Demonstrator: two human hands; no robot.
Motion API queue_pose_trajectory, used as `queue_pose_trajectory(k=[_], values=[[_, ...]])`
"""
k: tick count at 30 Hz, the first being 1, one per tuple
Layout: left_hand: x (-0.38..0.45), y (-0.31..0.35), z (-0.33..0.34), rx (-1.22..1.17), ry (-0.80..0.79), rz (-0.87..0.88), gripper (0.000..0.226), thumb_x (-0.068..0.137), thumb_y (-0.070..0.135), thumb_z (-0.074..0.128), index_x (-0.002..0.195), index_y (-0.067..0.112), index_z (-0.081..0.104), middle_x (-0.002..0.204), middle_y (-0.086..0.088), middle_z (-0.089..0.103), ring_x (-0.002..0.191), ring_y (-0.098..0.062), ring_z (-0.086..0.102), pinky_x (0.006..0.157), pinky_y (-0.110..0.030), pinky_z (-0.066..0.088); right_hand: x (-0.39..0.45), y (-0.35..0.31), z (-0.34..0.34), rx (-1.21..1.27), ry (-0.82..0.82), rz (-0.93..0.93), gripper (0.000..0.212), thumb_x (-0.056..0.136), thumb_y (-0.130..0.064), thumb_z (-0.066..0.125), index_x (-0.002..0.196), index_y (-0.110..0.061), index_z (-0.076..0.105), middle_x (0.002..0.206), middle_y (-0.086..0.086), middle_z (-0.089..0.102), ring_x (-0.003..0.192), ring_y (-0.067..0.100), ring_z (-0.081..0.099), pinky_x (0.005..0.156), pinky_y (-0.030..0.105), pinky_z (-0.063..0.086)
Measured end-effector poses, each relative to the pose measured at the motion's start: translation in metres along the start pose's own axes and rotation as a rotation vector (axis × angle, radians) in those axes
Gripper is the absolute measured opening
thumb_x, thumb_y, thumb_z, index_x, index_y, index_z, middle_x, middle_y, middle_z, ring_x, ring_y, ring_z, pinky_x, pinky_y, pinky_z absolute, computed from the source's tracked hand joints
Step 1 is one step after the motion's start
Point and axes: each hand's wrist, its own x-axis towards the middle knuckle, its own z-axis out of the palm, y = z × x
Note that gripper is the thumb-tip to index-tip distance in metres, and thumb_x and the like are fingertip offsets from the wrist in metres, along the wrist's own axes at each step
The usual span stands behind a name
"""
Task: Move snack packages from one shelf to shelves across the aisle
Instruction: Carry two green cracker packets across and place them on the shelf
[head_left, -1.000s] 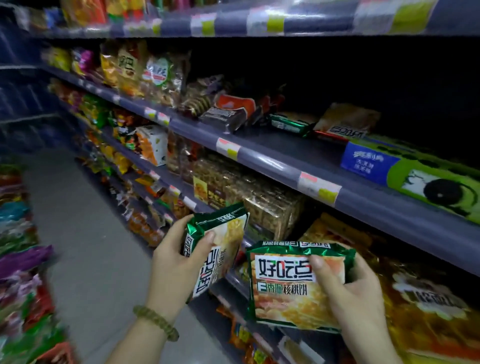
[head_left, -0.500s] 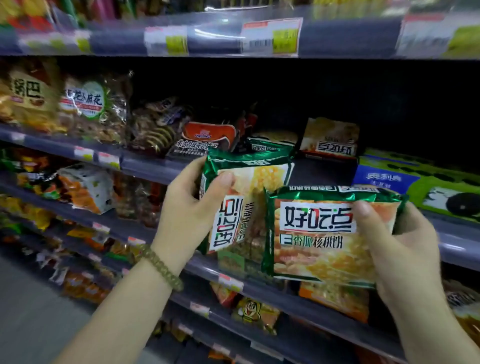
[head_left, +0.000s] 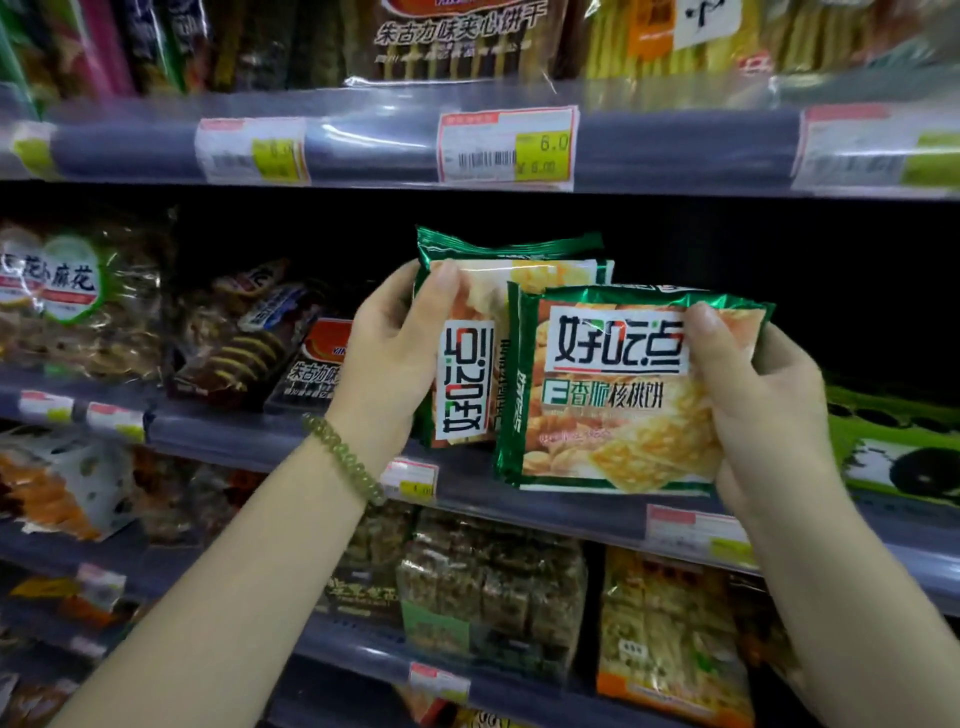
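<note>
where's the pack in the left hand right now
In the head view it is centre frame, the left pack gripped by the left hand, turned sideways, partly behind the right pack, in front of the dark gap on the middle shelf.

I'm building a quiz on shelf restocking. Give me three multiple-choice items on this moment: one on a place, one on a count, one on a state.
1. Where does the beaded bracelet sit?
A. left wrist
B. right wrist
C. on the shelf

2. How many green-edged snack packs are held?
A. one
B. two
C. three

3. How does the left-hand pack stand?
A. label upright
B. label turned sideways
C. lying flat on the shelf

Answers: 1 A, it circles the wrist below the left hand. 2 B, the right hand grips the right-hand pack; the left grips another. 3 B, its lettering runs vertically.
</note>
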Motion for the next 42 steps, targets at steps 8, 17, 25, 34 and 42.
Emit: queue_pose_trajectory(k=[8, 17, 25, 34, 42], values=[[0.044, -0.038, -0.004, 0.065, -0.096, -0.173, 0.044, 0.090, 0.050, 0.052, 0.123, 0.021, 0.052, 0.105, 0.008, 0.070, 0.095, -0.007, 0.068, 0.078, -0.026, 0.055, 0.031, 0.019, 0.025, -0.083, 0.035, -0.048, 0.025, 0.068, -0.041, 0.066, 0.085, -0.025, 0.060, 0.069, -0.020, 0.073, 0.068, 0.001, 0.071, 0.053, 0.016, 0.052], [0.059, -0.055, -0.016, 0.067, -0.207, -0.254, 0.024, 0.093, 0.038, 0.053, 0.116, 0.031, 0.054, 0.114, 0.005, 0.068, 0.103, -0.010, 0.066, 0.090, -0.034, 0.052, 0.034, 0.048, 0.021, -0.181, 0.012, 0.039, 0.029, 0.067, -0.046, 0.065, 0.091, -0.029, 0.061, 0.079, -0.021, 0.074, 0.079, -0.002, 0.070, 0.063, 0.016, 0.055], [0.076, -0.038, -0.014, 0.251, -0.268, -0.102, 0.058, 0.078, 0.061, 0.052, 0.123, 0.025, 0.059, 0.116, 0.003, 0.070, 0.107, -0.017, 0.065, 0.097, -0.048, 0.048, 0.030, 0.051, 0.020, -0.160, 0.041, 0.010, 0.036, 0.065, -0.049, 0.067, 0.094, -0.027, 0.063, 0.089, -0.006, 0.076, 0.090, 0.017, 0.072, 0.074, 0.034, 0.059], [0.073, -0.039, -0.008, 0.383, -0.471, -0.036, 0.051, 0.089, 0.055, 0.041, 0.134, 0.032, 0.048, 0.137, 0.009, 0.053, 0.129, -0.007, 0.045, 0.113, -0.038, 0.032, 0.026, 0.048, 0.026, -0.164, 0.014, -0.009, 0.039, 0.064, -0.055, 0.070, 0.095, -0.033, 0.064, 0.102, 0.001, 0.074, 0.097, 0.019, 0.071, 0.086, 0.051, 0.056], [0.085, -0.029, -0.014, 0.440, -0.577, -0.052, 0.067, 0.080, 0.054, 0.057, 0.141, 0.033, 0.038, 0.139, 0.009, 0.051, 0.128, -0.005, 0.046, 0.111, -0.036, 0.036, 0.022, 0.044, 0.018, -0.175, 0.009, -0.034, 0.035, 0.068, -0.048, 0.066, 0.096, -0.028, 0.062, 0.096, -0.004, 0.075, 0.092, 0.015, 0.072, 0.078, 0.039, 0.060]])
